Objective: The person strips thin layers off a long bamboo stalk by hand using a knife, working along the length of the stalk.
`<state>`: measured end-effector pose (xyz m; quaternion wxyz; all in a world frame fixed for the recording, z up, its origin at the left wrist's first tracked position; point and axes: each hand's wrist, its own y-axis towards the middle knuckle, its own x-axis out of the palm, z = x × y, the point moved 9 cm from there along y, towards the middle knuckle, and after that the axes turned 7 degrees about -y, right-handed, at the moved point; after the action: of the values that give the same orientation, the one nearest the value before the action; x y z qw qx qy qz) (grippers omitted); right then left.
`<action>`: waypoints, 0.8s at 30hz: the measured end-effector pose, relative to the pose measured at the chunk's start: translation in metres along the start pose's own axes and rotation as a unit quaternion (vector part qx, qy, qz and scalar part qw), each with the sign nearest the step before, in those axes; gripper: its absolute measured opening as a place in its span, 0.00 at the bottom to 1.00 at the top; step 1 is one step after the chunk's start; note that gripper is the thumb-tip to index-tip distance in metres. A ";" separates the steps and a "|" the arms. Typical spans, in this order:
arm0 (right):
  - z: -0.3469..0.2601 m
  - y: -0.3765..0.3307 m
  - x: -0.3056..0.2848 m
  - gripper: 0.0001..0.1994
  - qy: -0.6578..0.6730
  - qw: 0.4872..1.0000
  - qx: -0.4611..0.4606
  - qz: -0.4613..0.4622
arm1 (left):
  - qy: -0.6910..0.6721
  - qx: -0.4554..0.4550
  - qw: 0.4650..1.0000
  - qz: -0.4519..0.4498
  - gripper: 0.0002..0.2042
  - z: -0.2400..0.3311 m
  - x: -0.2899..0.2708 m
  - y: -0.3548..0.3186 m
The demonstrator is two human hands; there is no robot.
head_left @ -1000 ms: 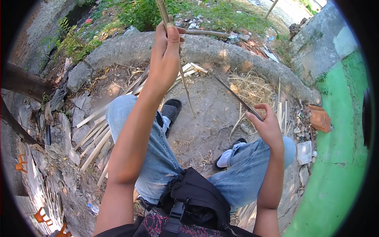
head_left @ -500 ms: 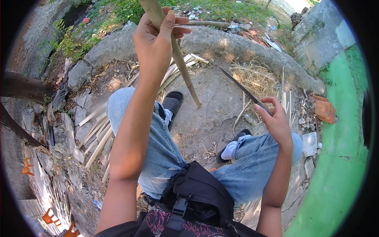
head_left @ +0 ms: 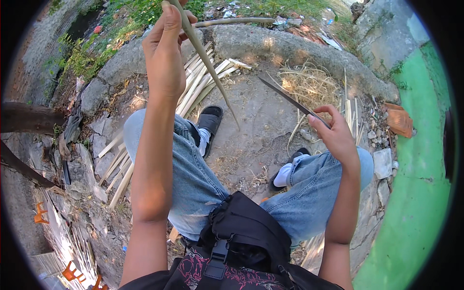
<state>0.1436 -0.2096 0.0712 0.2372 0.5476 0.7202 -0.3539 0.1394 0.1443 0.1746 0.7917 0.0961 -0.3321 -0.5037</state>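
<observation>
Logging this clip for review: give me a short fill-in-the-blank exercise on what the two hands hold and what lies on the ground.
1. The left hand is raised and grips a long pale ____ that tapers to a point.
2. The right hand holds a long dark ____ by its handle end.
3. Split pale strips lie on the ground beside the person's ____ foot.
4. A black ____ rests on the person's lap, between the forearms.

Missing words: stick; blade; left; bag

Split cane strips (head_left: 203,84) lying top centre; dry shavings (head_left: 309,84) heaping upper right; black bag (head_left: 244,232) sitting bottom centre; green wall (head_left: 420,193) curving along right.
</observation>
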 end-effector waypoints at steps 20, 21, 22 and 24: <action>-0.017 -0.005 0.010 0.14 0.138 0.990 0.002 -0.036 | -0.184 -0.137 0.972 -0.053 0.36 -0.004 0.000 0.000; -0.016 -0.003 0.008 0.15 0.136 0.990 -0.007 -0.037 | -0.185 -0.146 0.970 -0.062 0.36 -0.005 0.005 0.000; -0.015 -0.005 0.010 0.15 0.137 0.990 -0.011 -0.038 | -0.196 -0.148 0.968 -0.051 0.35 -0.001 0.004 -0.001; -0.018 -0.001 0.014 0.15 0.153 0.987 0.000 -0.045 | -0.206 -0.166 0.963 -0.053 0.34 0.001 0.000 -0.004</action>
<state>0.1396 -0.1878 0.0728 0.1079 0.5620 0.7722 -0.2761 0.1357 0.1422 0.1736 0.6831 -0.1253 -0.3943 -0.6019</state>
